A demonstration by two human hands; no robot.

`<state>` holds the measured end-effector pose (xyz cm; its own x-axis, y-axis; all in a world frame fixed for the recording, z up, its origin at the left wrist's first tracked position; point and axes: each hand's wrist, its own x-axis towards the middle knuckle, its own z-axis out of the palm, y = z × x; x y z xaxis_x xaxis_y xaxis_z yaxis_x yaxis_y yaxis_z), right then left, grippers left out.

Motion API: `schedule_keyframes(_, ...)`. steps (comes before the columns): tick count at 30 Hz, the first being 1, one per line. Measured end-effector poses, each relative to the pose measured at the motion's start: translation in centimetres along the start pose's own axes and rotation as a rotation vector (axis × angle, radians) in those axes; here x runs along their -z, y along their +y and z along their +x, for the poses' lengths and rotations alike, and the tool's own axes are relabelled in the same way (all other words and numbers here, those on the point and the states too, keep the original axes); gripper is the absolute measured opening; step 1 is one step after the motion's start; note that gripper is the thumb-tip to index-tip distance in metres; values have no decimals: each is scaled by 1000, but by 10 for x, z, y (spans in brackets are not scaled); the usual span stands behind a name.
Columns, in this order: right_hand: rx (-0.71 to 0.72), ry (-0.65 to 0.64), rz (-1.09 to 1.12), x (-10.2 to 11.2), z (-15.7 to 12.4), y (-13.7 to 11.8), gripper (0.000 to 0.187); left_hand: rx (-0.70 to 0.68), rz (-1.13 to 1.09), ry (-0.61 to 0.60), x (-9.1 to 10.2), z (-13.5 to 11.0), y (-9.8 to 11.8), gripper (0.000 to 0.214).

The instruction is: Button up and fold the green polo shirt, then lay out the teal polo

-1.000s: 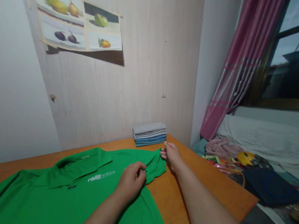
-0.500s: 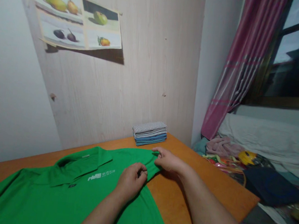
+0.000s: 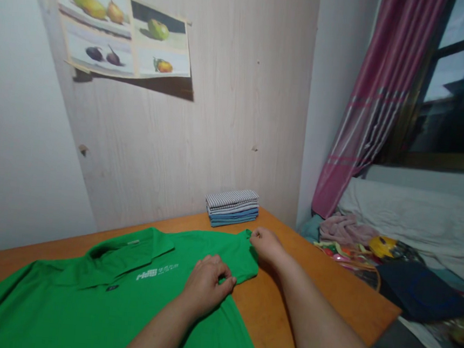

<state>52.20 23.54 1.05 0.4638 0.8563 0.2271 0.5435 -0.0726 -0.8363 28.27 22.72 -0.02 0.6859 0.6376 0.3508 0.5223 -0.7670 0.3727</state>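
Note:
A green polo shirt (image 3: 93, 313) lies spread front up, its collar toward the wall and a white print on the chest. My right hand (image 3: 267, 246) is closed in a pinch on the upper corner of the short sleeve (image 3: 247, 266), which is drawn out to the right. Lower down, my left hand (image 3: 207, 284) rests at the base of that sleeve. Its fingers are curled and its thumb is pressed to the cloth near the underarm. Parts of the shirt under the left forearm are hidden.
The shirt lies on an orange-brown table (image 3: 312, 278). A folded stack of striped and blue cloth (image 3: 232, 207) sits at its back edge, against the wall. Right of the table are a dark blue cloth (image 3: 420, 290), a pink towel (image 3: 345, 228) and a pink curtain (image 3: 368, 104).
My right hand has moved slightly right and up, its fingers now closed on the sleeve corner. The sleeve is opened out flatter and wider. My left hand has shifted a little right.

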Motion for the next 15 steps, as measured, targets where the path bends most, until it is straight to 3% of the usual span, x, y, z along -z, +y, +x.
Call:
schedule_keyframes(3,-33,41,91,-12,0,-3,26,-12,-19,1,0,0,1,19)
schedule_keyframes(6,-16,-28,263,-22,-4,-1,51,-16,-35,-13,3,0,3,17)
schedule_keyframes(8,46,-82,341,-26,-5,1,52,-11,-42,-28,4,0,5,17)
schedule_keyframes(11,186,-164,178,-28,-2,4,31,-12,-50,-38,5,-1,7,17)
schedule_keyframes(15,219,-166,-119,-25,3,3,42,-10,-57,-41,5,-1,8,17)
